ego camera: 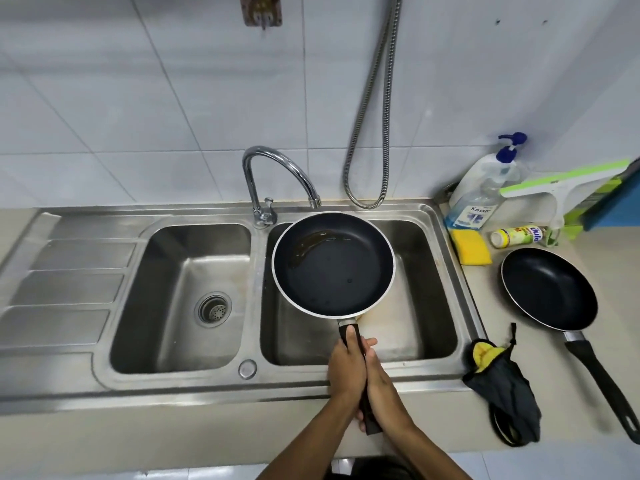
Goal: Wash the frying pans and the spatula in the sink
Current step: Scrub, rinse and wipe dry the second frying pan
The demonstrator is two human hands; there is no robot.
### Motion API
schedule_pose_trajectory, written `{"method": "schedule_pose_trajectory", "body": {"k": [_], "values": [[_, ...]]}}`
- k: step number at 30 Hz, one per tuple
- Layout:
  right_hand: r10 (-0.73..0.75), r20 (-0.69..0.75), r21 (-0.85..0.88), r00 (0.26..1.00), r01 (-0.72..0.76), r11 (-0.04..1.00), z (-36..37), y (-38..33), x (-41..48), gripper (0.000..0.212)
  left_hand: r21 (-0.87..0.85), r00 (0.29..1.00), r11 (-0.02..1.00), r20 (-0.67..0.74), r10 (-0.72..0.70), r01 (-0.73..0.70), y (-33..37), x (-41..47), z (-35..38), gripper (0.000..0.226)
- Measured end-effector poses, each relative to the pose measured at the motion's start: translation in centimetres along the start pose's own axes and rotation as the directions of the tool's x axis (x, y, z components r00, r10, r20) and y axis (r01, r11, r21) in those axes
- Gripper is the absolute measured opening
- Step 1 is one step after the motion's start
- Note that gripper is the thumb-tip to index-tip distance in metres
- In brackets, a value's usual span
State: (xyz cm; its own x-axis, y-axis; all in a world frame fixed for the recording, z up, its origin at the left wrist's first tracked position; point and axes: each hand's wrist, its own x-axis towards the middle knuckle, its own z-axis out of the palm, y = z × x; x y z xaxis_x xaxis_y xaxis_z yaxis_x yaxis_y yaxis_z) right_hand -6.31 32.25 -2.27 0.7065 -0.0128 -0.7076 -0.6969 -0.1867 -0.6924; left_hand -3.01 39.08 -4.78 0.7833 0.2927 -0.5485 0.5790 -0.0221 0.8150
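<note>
A black non-stick frying pan (333, 265) with a streak of brown oil near its far rim hovers over the right basin (420, 292) of the steel double sink. Both hands grip its black handle: my left hand (346, 368) sits nearer the pan with the thumb along the handle, and my right hand (382, 382) wraps the handle's end. A second black frying pan (549, 289) lies flat on the counter to the right of the sink, handle pointing toward the near right. No spatula is visible.
The curved chrome tap (277, 178) ends just above the held pan's far rim. The left basin (180, 296) has a drain strainer. On the right counter are a yellow sponge (471, 247), a soap pump bottle (481, 192), a small lying bottle (516, 235), a green-white squeegee (561, 183) and a dark cloth (502, 386).
</note>
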Motion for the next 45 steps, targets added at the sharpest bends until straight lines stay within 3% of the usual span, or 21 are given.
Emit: {"method": "schedule_pose_trajectory", "body": {"k": [4,10,15,22,27,34,40,45], "values": [[-0.038,0.011,-0.068,0.999,0.039,0.997,-0.4,-0.2,0.6,0.088,-0.01,0.999,1.0,0.035,0.002,-0.002,0.4,0.4,0.2,0.056],[-0.26,-0.024,-0.211,0.965,0.25,0.945,-1.2,0.8,2.8,0.045,0.025,0.994,0.999,0.101,0.032,-0.035,0.2,1.9,-0.1,0.055],[-0.332,0.051,-0.319,0.942,0.33,0.888,-1.9,0.4,5.6,0.043,0.017,0.987,0.998,0.148,0.056,-0.059,0.9,3.6,-0.6,0.052],[-0.437,0.047,-0.41,0.898,0.417,0.811,-2.6,0.2,7.4,0.042,0.058,0.983,0.998,0.182,0.015,-0.026,1.2,5.2,0.0,0.054],[-0.449,0.047,-0.431,0.892,0.424,0.797,-2.9,1.0,8.3,0.037,0.007,0.972,1.0,0.233,0.004,-0.006,0.5,5.9,0.1,0.049],[-0.446,0.111,-0.426,0.888,0.449,0.786,-2.8,1.0,8.8,0.048,-0.039,0.97,0.999,0.242,-0.026,0.036,-0.5,6.7,-0.5,0.044],[-0.322,0.198,-0.327,0.926,0.372,0.869,-3.0,0.0,9.3,0.05,-0.06,0.971,0.998,0.24,-0.011,0.026,-0.7,7.6,-0.6,0.046],[-0.278,0.198,-0.31,0.94,0.329,0.892,-2.1,-0.4,9.7,0.051,0.045,0.971,0.998,0.236,-0.043,0.033,-1.0,8.2,-1.3,0.044]]}}
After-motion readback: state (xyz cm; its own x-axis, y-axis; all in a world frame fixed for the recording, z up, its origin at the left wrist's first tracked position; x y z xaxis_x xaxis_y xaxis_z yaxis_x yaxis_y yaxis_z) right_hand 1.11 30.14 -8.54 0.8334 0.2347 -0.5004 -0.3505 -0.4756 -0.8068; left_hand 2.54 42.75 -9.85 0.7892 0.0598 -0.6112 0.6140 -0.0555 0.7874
